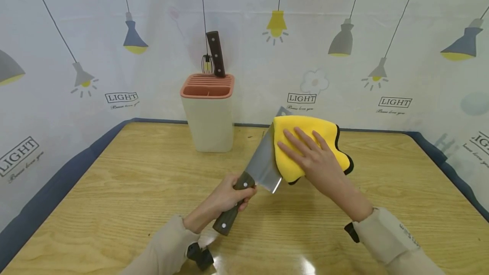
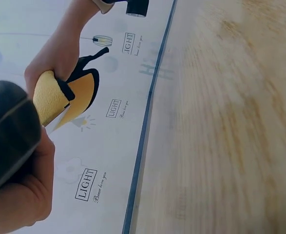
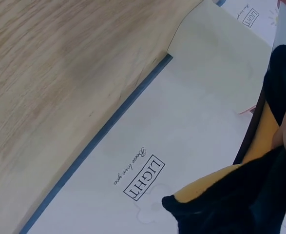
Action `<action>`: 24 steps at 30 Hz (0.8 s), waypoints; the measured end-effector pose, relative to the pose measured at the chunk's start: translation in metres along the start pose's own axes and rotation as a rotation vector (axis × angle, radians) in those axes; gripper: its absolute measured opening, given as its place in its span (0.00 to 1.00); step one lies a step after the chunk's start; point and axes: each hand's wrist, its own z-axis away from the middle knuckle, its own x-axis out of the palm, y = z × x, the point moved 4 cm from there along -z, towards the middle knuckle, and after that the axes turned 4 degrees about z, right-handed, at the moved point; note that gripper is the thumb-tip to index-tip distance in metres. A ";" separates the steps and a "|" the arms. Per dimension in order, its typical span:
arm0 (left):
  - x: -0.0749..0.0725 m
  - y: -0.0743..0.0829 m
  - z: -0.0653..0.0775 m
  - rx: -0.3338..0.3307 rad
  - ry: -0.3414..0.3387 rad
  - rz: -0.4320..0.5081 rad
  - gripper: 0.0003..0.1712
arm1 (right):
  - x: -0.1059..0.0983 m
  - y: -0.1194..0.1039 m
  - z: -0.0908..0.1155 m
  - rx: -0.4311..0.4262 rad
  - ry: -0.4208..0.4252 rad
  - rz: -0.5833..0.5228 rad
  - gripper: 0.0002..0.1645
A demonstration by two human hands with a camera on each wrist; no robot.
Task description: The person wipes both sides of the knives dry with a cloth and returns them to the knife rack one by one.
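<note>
My left hand (image 1: 231, 196) grips the dark, riveted handle of a cleaver (image 1: 263, 166), its broad blade tilted up and to the right above the table. A yellow cloth with black edging (image 1: 305, 124) lies over the upper part of the blade. My right hand (image 1: 318, 164) holds the cloth against the blade, fingers spread across its front and thumb hidden behind in the head view. The left wrist view shows the cloth (image 2: 50, 97) folded around the blade, with the handle large at the left edge. In the right wrist view the cloth's black edging (image 3: 230, 195) hangs below the hand.
A white knife holder (image 1: 210, 124) with a reddish slotted top stands at the back of the wooden table (image 1: 114, 207). A dark-handled knife (image 1: 216, 54) sticks up from it. Behind the table hangs a pale curtain (image 1: 244, 33) printed with lamps.
</note>
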 end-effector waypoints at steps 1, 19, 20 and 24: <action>0.000 0.000 0.000 -0.001 0.002 0.000 0.08 | 0.001 0.002 0.000 0.020 -0.006 -0.006 0.52; 0.001 -0.001 0.001 -0.004 -0.011 0.025 0.08 | 0.004 0.013 0.007 0.164 0.019 0.004 0.47; 0.001 0.000 0.001 -0.004 -0.011 0.024 0.08 | 0.004 0.013 0.007 0.159 0.023 0.016 0.46; 0.001 0.000 0.001 -0.007 -0.001 0.019 0.09 | 0.004 0.010 0.007 0.141 0.030 0.059 0.44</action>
